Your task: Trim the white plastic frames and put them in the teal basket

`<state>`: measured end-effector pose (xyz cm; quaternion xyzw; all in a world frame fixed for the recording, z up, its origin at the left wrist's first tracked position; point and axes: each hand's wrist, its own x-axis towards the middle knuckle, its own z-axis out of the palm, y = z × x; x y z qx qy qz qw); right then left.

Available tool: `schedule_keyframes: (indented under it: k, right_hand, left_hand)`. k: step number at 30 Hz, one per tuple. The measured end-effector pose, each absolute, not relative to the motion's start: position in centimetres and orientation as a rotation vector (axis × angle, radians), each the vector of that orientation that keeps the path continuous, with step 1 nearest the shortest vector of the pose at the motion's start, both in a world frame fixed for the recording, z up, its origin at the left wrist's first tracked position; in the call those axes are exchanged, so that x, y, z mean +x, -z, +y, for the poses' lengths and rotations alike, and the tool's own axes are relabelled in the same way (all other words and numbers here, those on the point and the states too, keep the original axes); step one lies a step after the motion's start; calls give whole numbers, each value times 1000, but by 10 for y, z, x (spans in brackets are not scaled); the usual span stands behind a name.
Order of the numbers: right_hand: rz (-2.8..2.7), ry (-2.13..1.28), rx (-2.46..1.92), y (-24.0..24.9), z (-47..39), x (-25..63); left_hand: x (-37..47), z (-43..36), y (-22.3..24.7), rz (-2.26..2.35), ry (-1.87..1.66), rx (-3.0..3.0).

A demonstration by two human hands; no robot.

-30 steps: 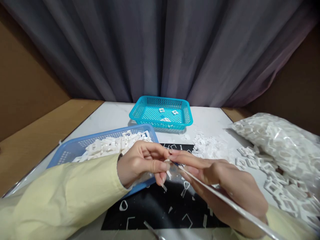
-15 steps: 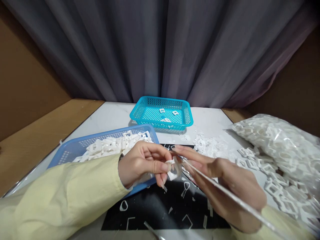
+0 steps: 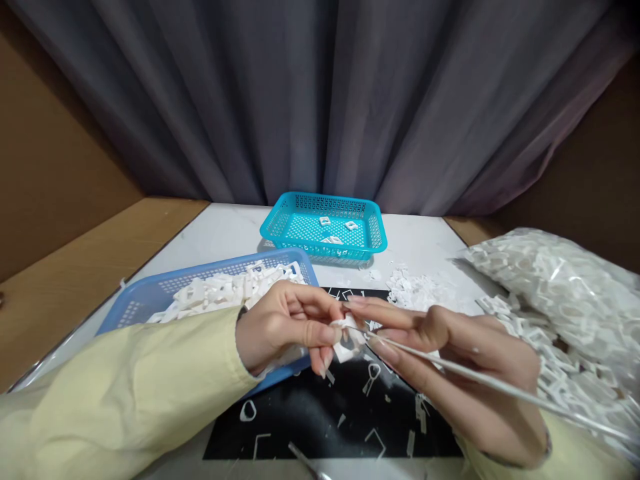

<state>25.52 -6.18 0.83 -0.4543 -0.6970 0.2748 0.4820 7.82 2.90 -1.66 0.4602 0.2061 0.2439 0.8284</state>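
My left hand (image 3: 290, 327) pinches a small white plastic frame (image 3: 345, 352) between thumb and fingers, above the black mat (image 3: 280, 427). My right hand (image 3: 465, 373) is closed on a slim metal tool (image 3: 480, 380) with a pointed tip; whether it has one arm or two is unclear. Its tip meets the opening of the frame, and its shaft runs back past the right wrist. The right index fingertip is close to the left fingers. Trimmed white scraps, among them a loop (image 3: 247, 411) and an angled strip (image 3: 375, 440), lie on the mat.
A blue basket (image 3: 125, 300) heaped with white frames stands at left. Farther back, a turquoise basket (image 3: 280, 233) holds several pieces. To the right are a scrap pile (image 3: 420, 287) and a clear bag (image 3: 555, 280) spilling frames. Another metal tool (image 3: 305, 460) lies at the front edge.
My right hand has shifted slightly right and down, and the metal tool now lies at a flatter angle. My left hand and the frame have barely moved.
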Motion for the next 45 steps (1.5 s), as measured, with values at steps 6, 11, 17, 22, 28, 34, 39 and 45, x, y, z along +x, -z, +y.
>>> schedule_keyframes:
  k: [6,11,17,22,28,34,39,45]
  right_hand:
    - [-1759,-670,-1055,-6,-60,254]
    - [-1790,-621,-998,-5,-59,254]
    - [-1798,-608,-1002,-5,-61,254]
    - [-1785,-590,-950,-2,-58,252]
    - [-1772,-549,-967,1,-58,248]
    - [-1442,-818,-1213,-15,-58,256]
    - [-1227,-1326,-1150,-19,-47,263]
    - [-966,-1546,-1089,-13,-46,251]
  left_hand:
    - [77,30,19,452,-495,965]
    - [78,30,18,446,-489,939]
    - [79,30,18,454,-498,896]
    - [78,30,19,450,-494,893]
    - [78,29,19,470,-497,900]
    - [78,27,9,564,-690,1043]
    - [77,22,8,594,-880,1263]
    - [69,9,7,547,-1126,1816]
